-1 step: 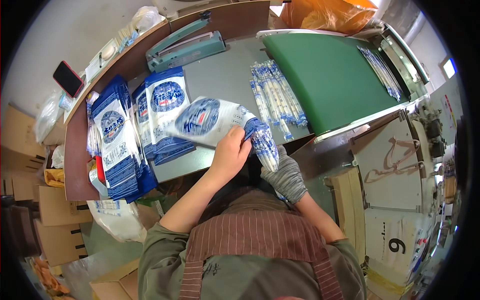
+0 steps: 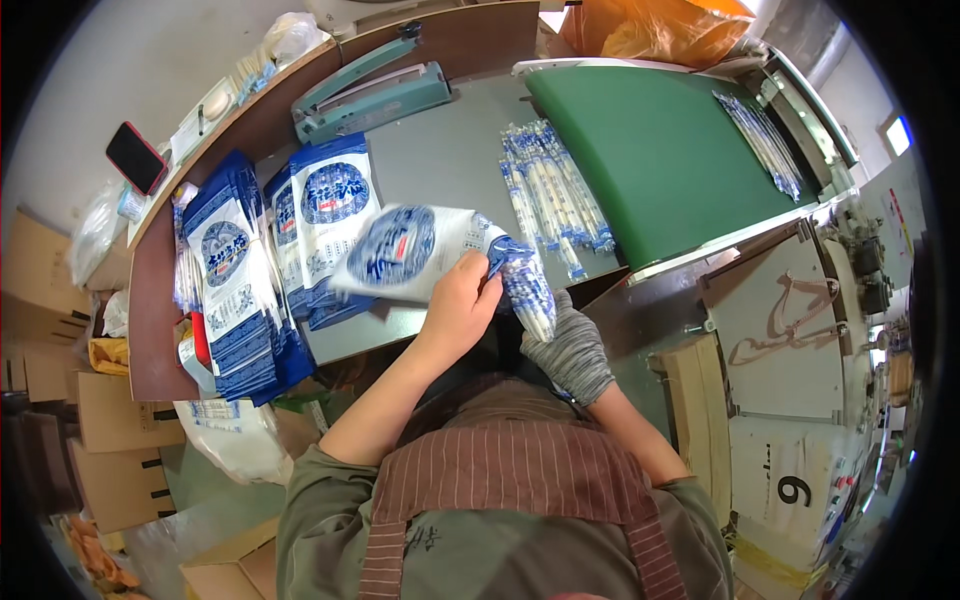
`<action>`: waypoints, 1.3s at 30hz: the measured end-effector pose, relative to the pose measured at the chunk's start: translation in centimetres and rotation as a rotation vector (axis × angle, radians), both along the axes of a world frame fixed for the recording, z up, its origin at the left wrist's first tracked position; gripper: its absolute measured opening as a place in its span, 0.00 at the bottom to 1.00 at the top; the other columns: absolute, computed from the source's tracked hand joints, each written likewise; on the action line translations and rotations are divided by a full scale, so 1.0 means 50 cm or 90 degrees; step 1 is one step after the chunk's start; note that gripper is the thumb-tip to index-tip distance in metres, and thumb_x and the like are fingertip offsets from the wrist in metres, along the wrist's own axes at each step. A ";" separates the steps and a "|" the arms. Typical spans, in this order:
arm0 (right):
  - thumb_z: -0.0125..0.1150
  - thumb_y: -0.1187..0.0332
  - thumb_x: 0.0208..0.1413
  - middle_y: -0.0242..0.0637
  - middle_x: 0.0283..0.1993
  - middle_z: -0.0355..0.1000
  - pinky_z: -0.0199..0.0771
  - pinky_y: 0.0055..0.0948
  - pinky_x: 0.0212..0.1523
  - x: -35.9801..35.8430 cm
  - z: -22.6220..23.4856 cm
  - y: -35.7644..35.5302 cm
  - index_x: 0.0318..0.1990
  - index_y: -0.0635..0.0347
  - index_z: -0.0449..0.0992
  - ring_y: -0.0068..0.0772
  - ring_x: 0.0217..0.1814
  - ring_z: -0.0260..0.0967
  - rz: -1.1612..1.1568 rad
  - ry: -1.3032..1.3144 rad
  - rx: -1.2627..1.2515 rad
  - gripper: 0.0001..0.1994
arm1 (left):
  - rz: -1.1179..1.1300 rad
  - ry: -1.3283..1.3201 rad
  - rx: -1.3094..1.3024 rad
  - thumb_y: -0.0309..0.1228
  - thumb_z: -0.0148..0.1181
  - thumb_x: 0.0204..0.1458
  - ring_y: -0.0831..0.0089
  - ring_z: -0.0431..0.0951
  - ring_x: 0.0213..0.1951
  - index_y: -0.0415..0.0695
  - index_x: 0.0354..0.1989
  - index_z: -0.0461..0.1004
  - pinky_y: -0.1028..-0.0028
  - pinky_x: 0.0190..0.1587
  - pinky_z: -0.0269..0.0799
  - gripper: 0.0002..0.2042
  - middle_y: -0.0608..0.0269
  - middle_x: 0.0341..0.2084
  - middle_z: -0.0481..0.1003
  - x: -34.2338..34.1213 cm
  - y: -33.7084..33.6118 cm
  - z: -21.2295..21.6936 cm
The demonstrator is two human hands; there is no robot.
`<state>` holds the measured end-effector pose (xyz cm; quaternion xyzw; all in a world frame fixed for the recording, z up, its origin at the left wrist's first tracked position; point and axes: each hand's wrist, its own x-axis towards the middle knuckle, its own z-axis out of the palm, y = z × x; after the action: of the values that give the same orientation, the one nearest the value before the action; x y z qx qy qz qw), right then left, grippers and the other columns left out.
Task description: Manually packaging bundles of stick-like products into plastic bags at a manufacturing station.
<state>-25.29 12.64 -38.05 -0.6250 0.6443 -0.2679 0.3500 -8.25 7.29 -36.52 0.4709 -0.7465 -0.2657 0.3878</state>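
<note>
My left hand is bare and pinches the mouth of a white plastic bag with blue print, held out over the table's front edge. At the bag's mouth is a bundle of slim sticks in blue-and-white wrappers, their tips pointing down toward me. My right hand, in a grey knitted glove, is closed around the near end of that bundle; its fingers are partly hidden behind the sticks. Part of the bag is smeared by motion.
Stacks of flat printed bags lie left on the grey table. A teal heat sealer stands behind. More wrapped sticks lie beside a green conveyor belt. A phone rests on the left ledge.
The bag's free end has dipped slightly and swung a little left. Both hands are in nearly the same place.
</note>
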 end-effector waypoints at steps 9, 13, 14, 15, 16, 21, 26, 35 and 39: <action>0.64 0.61 0.39 0.46 0.34 0.71 0.73 0.37 0.35 0.009 0.004 -0.007 0.47 0.64 0.63 0.43 0.33 0.72 0.126 0.168 -0.011 0.27 | 0.002 -0.098 -0.127 0.26 0.53 0.48 0.58 0.68 0.24 0.39 0.25 0.62 0.67 0.27 0.64 0.07 0.56 0.21 0.65 0.001 -0.013 0.020; 0.66 0.69 0.40 0.35 0.32 0.69 0.71 0.28 0.32 0.001 0.060 -0.008 0.46 0.63 0.65 0.26 0.28 0.67 0.044 -0.466 0.185 0.24 | 0.043 0.143 0.076 0.24 0.53 0.51 0.72 0.68 0.22 0.39 0.38 0.66 0.73 0.26 0.64 0.07 0.61 0.23 0.68 0.019 0.012 0.018; 0.66 0.68 0.40 0.38 0.32 0.70 0.71 0.29 0.32 0.003 0.048 -0.009 0.46 0.64 0.65 0.28 0.28 0.68 0.059 -0.472 0.202 0.24 | 0.011 0.195 0.080 0.24 0.53 0.53 0.77 0.67 0.22 0.39 0.42 0.66 0.75 0.25 0.64 0.09 0.63 0.22 0.68 0.017 0.019 0.009; 0.64 0.66 0.40 0.40 0.31 0.70 0.72 0.31 0.33 0.014 -0.009 -0.007 0.47 0.65 0.65 0.32 0.29 0.70 0.081 -0.375 0.044 0.25 | 0.030 0.235 -0.038 0.26 0.50 0.55 0.80 0.62 0.20 0.38 0.46 0.67 0.77 0.24 0.61 0.11 0.68 0.18 0.64 0.014 0.005 -0.023; 0.63 0.65 0.41 0.43 0.31 0.71 0.72 0.33 0.35 0.036 -0.018 -0.005 0.47 0.65 0.65 0.35 0.30 0.71 0.104 -0.273 -0.108 0.25 | 0.032 0.235 -0.037 0.26 0.50 0.55 0.80 0.62 0.20 0.38 0.46 0.67 0.77 0.24 0.61 0.11 0.68 0.18 0.64 0.018 0.003 -0.027; 0.63 0.59 0.40 0.48 0.33 0.71 0.73 0.37 0.35 0.043 0.003 0.001 0.47 0.64 0.65 0.44 0.34 0.73 0.178 0.347 -0.003 0.27 | 0.023 0.168 0.125 0.27 0.52 0.55 0.81 0.69 0.24 0.38 0.41 0.72 0.80 0.27 0.64 0.08 0.65 0.22 0.73 0.022 0.010 -0.033; 0.64 0.63 0.40 0.48 0.32 0.71 0.73 0.37 0.33 0.026 -0.027 -0.020 0.49 0.66 0.64 0.43 0.32 0.73 0.200 0.388 -0.104 0.28 | -0.269 0.062 0.135 0.25 0.55 0.52 0.80 0.68 0.22 0.41 0.42 0.73 0.79 0.26 0.63 0.09 0.62 0.19 0.70 0.019 0.007 0.014; 0.66 0.64 0.44 0.35 0.37 0.69 0.70 0.26 0.39 0.027 0.032 0.061 0.47 0.63 0.67 0.25 0.38 0.67 0.113 -0.621 0.207 0.23 | -0.081 -0.111 -0.113 0.20 0.59 0.39 0.62 0.73 0.30 0.50 0.59 0.62 0.68 0.31 0.68 0.33 0.58 0.32 0.73 0.050 0.061 0.065; 0.64 0.66 0.46 0.38 0.46 0.68 0.66 0.29 0.49 0.035 0.005 0.059 0.52 0.65 0.64 0.28 0.46 0.64 0.119 -0.518 0.117 0.25 | -0.044 -0.215 -0.345 0.19 0.59 0.32 0.60 0.66 0.46 0.49 0.50 0.71 0.67 0.45 0.66 0.29 0.62 0.46 0.68 0.013 0.082 0.060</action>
<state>-23.52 15.57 -37.81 -0.4903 0.4152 -0.4012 0.6529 -7.58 11.37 -33.55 0.3621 -0.8596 0.0116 0.3602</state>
